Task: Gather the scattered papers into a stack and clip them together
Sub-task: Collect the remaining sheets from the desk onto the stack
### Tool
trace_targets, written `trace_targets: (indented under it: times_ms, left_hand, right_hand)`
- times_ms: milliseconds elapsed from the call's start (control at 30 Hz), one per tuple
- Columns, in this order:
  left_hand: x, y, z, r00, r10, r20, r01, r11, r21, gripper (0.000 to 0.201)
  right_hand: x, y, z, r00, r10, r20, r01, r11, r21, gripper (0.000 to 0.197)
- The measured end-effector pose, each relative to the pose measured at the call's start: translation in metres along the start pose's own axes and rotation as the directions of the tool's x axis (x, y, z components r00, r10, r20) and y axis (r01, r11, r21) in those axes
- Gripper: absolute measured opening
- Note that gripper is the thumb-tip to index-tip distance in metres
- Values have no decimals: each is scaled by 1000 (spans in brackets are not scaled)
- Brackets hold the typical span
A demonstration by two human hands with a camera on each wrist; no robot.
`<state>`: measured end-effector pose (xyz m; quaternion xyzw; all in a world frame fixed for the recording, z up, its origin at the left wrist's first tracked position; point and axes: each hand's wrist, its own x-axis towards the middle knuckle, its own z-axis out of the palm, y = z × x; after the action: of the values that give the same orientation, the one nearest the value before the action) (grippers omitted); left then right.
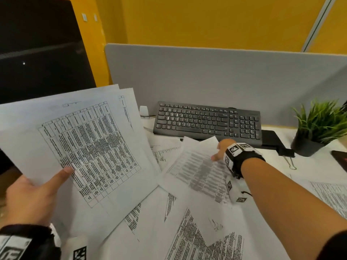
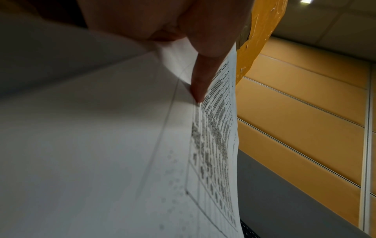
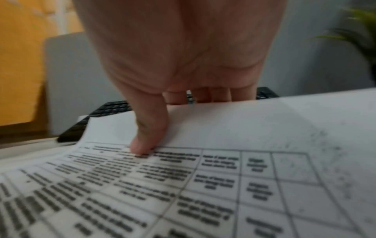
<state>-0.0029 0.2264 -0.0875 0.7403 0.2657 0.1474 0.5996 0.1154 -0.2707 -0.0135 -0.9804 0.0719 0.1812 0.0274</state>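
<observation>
My left hand (image 1: pixel 35 196) holds a small sheaf of printed sheets (image 1: pixel 88 147) raised above the desk at the left, thumb on top and fingers hidden beneath. The left wrist view shows the thumb (image 2: pixel 200 83) pressing that sheaf (image 2: pixel 215 145) from above. My right hand (image 1: pixel 220 150) pinches the far edge of another printed sheet (image 1: pixel 197 169) near the keyboard, thumb on top, fingers under the lifted edge. In the right wrist view the thumb (image 3: pixel 146 135) sits on this sheet (image 3: pixel 183 185). More printed papers (image 1: pixel 197 241) lie scattered over the desk. A black binder clip (image 1: pixel 286 153) lies at the right.
A black keyboard (image 1: pixel 206 121) leans at the back against a grey partition (image 1: pixel 206 76). A potted green plant (image 1: pixel 317 126) stands at the right, with a dark object (image 1: pixel 339 157) beside it. A dark monitor (image 1: pixel 37 53) fills the upper left.
</observation>
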Motion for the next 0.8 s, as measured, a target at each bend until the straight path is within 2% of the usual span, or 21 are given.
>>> trace_targets:
  times_ms: [33,67,167,200,267,333,367,433,467,500,600,667,733,800]
  left_hand:
    - [-4,2,2,999,2,-34,-3,1000,-23,68]
    - [-11,8,5,1000,-28,-11,27,999,-42,72]
    - [-33,24,16,998,-54,13,55,997,-46,92]
    - [-40,34,18,999,-33,-15,32,999,-39,89]
    - [-68,62,27,994,77,-71,-81,995,-55,66]
    - [-87,80,34,980,181,-79,-186,980,-69,67]
    - [-94,88,34,975,209,-72,-215,974,-78,58]
    - [-100,92,33,964,244,-109,-254,963,-89,24]
    - [-105,96,35,961,251,-113,-263,960,-101,21]
    - [-107,97,37,963,246,-109,-257,961,-104,28]
    - [-115,102,39,968,217,-124,-230,968,-97,44]
    - [-114,103,39,975,195,-104,-207,971,-119,45]
    - [-113,105,40,978,193,-84,-203,971,-128,46]
    - [-115,110,41,977,202,-74,-211,966,-147,45]
  right_hand:
    - [6,5,2,999,43,-8,-43,999,27,69]
    - [10,8,3,998,68,-10,-68,997,47,70]
    - [14,4,5,998,56,-12,-56,996,65,59]
    - [16,1,5,998,56,-10,-54,995,83,55]
    - [18,-3,4,998,61,-2,-60,990,128,48]
    - [21,-1,2,995,87,-42,-78,980,181,38]
    - [22,1,1,990,122,-70,-103,968,231,37]
    - [21,8,-1,978,189,-92,-147,929,340,51]
    - [17,11,-7,976,195,-94,-150,921,358,55]
    - [10,14,-15,976,186,-110,-134,921,366,51]
    - [-29,20,-59,960,64,-272,26,949,314,28]
    - [-76,17,-96,908,-69,-414,197,941,276,18]
    - [-133,13,-129,838,-212,-504,397,869,295,13]
    - [-182,6,-149,759,-375,-533,612,690,386,17]
